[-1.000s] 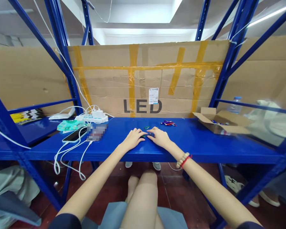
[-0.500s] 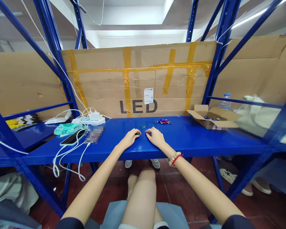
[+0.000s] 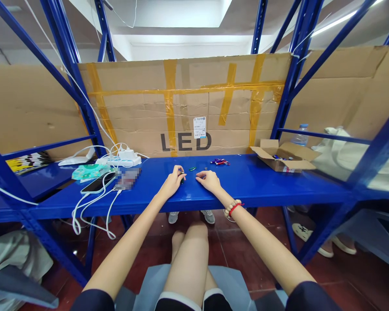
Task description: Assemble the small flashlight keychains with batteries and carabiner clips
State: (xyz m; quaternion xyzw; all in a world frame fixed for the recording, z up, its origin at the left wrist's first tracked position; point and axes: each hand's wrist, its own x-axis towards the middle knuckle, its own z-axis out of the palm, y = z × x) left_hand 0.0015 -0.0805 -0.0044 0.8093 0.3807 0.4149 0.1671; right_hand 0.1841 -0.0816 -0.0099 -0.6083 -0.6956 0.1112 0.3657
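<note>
Above the near part of the blue tabletop (image 3: 149, 198), my left hand (image 3: 172, 182) is closed, thumb against fingers, round a small dark green object that mostly hides in the grip. My right hand (image 3: 209, 181) faces it a short way to the right, fingertips pinched; what they hold, if anything, is too small to make out. Just beyond the gap between the hands lies a small green metallic piece (image 3: 192, 169). A tiny dark piece (image 3: 206, 168) rests behind my right hand. Farther back is a loose pile of shiny red, blue and purple pieces (image 3: 220, 162).
An open cardboard box (image 3: 287, 166) with small blue pieces stands at the right. To the left are a phone (image 3: 99, 183), white cables, a power strip (image 3: 125, 160) and a teal packet (image 3: 86, 172). Blue rack posts and a large cardboard panel (image 3: 142, 116) enclose the table.
My left hand has turned and lifted its fingers, pinching the small object. The right fingers have drawn into a pinch, slightly farther from the left. The tiny dark piece now shows behind it.
</note>
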